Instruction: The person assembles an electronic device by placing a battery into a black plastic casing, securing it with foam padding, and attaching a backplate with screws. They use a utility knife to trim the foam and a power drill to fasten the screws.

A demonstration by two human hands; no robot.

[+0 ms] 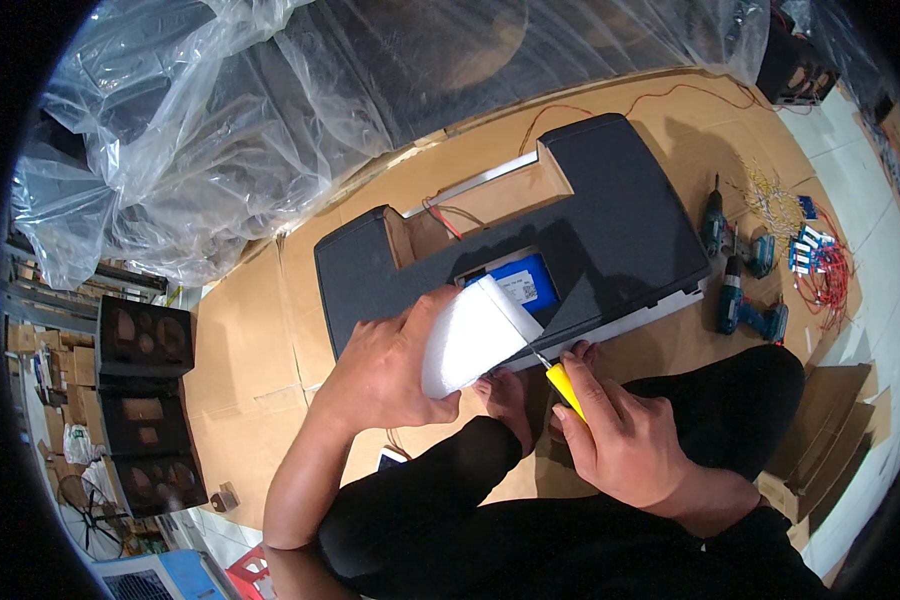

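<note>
In my left hand (385,365) is a block of white foam (470,345), pinched between thumb and fingers. My right hand (625,435) is wrapped round a yellow-handled utility knife (567,392). Its thin metal end meets the foam's right edge; how deep it sits in the foam I cannot tell. Beneath the foam lies a black speaker cabinet (620,210) with two raised ends and a recessed middle. A blue battery pack (525,283) with a white label sits in a rectangular opening in the cabinet, partly covered by the foam.
Cordless drills (730,300) and bundled red wires (830,280) lie right on the cardboard sheet (240,350). Black cabinets with round holes (145,340) stand at left. Clear plastic sheeting (230,130) drapes across the back. A phone (392,458) is beside my leg, folded cardboard (820,440) at right.
</note>
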